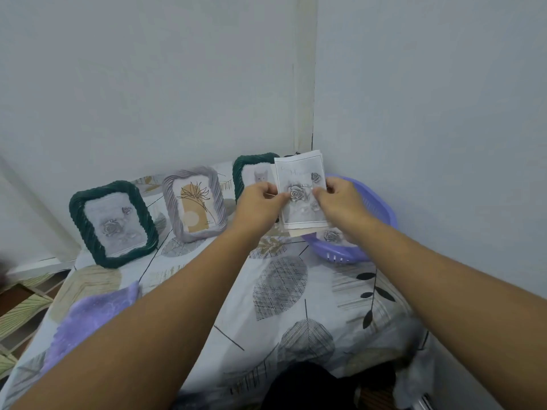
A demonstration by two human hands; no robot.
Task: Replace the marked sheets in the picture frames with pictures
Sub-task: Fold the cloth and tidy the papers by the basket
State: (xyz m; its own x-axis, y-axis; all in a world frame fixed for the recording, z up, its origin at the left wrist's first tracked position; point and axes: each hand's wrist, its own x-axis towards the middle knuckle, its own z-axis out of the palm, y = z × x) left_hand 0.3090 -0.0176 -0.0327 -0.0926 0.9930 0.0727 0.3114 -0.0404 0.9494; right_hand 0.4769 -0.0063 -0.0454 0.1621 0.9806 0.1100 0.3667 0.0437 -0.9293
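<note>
**A:** Start at nine o'clock. What stood at your far left?

**B:** You had a dark green twisted-rope picture frame (111, 223) leaning back at about ten o'clock, with a grey rose print behind its glass. Below it, near eight o'clock, a crumpled lilac cloth (88, 318) lay on the leaf-patterned bedsheet (278, 291), partly hidden by your left forearm.

**A:** And next along?

**B:** Just beside the green frame stood a pale lilac twisted-rope picture frame (195, 204) holding a line-drawn flower on tan shapes. Further right, toward twelve o'clock, a second dark green rope frame (251, 173) showed a small cat picture; your left hand and the papers covered its lower right part.

**A:** What were my hands doing?

**B:** Your left hand (260, 202) pinched the left edge of a small stack of printed paper sheets (302, 192), thumb on the front, fingers curled behind. Your right hand (340, 202) pinched the right edge the same way. The top sheet showed grey roses inside a thin black border, held upright at twelve o'clock, above the bedsheet.

**A:** Anything at the right?

**B:** At about one o'clock a lilac plastic slotted basket (381, 214) sat against the wall, under your right hand, with another rose print (331, 235) lying in it.
</note>
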